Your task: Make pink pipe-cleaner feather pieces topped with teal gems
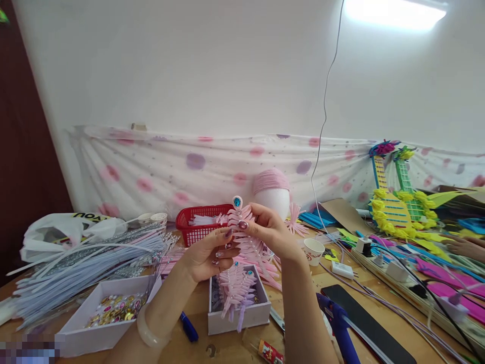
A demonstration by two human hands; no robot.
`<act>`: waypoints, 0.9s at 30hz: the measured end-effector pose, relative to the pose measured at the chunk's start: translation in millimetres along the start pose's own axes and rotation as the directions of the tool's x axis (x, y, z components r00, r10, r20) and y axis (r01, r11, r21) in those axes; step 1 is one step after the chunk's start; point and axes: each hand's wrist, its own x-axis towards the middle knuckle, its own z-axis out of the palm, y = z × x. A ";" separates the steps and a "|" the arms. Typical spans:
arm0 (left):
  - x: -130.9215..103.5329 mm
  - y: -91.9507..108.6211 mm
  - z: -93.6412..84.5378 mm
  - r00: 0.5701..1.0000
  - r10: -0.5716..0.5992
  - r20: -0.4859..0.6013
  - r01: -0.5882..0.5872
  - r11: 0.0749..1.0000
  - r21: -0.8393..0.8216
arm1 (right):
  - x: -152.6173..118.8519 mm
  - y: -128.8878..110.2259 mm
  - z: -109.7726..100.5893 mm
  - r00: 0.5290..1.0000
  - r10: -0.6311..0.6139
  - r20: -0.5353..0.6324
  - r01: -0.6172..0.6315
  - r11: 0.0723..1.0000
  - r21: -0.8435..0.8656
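Observation:
Between both hands, above the middle of the table, is a pink pipe-cleaner ornament [250,243] shaped like a feather, with pearls along it and a blue gem [237,202] at its top. My left hand [212,253] pinches it from the left, fingers curled. From the right, my right hand [275,231] grips it with the thumb across the front. Below them, similar pink pieces with blue gems [232,289] lie over a white box [238,321]. The fingers partly cover the ornament.
Pipe-cleaner bundles [91,268] and a box of gems [113,309] stand left; a red basket [189,230] and foam head [273,199] behind. At right lie a glue gun [339,323], a paper cup [313,251], cables and a power strip [401,290]. Another person's hand [466,247] shows far right.

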 end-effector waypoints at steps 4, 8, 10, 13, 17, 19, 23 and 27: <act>0.8 -0.5 0.6 0.999 0.029 -0.028 -0.029 1.000 0.001 | 0.5 -0.4 -0.4 1.000 0.002 -0.010 -0.002 1.000 -0.009; -0.6 1.3 1.0 0.999 -0.049 -0.006 0.049 0.997 0.057 | 2.2 0.7 -1.9 1.000 -0.001 -0.016 0.001 1.000 0.002; -1.3 1.1 0.9 0.997 -0.067 0.028 0.065 0.996 0.066 | 3.1 1.9 -2.1 1.000 -0.008 -0.007 0.008 1.000 0.028; -0.6 -0.5 -0.2 0.994 -0.065 0.092 0.062 0.998 0.031 | 3.8 4.2 -1.3 1.000 -0.017 0.007 0.017 0.996 0.083; 2.6 -1.6 -2.8 0.998 -0.029 0.062 0.033 0.997 -0.065 | 4.8 8.0 1.1 0.998 -0.011 -0.064 0.016 0.997 0.074; 4.0 -1.1 -3.9 1.000 -0.014 0.021 0.017 0.992 -0.123 | 6.4 9.9 2.5 0.997 0.003 -0.080 0.002 0.998 0.067; 5.6 0.3 -4.1 0.999 -0.034 -0.035 0.024 0.970 -0.242 | 10.4 13.0 4.8 0.997 0.015 -0.074 -0.010 0.997 0.078; 5.8 1.9 -0.4 0.989 -0.054 -0.137 0.008 0.948 -0.317 | 11.5 15.2 6.4 0.993 -0.019 -0.115 0.026 0.998 0.062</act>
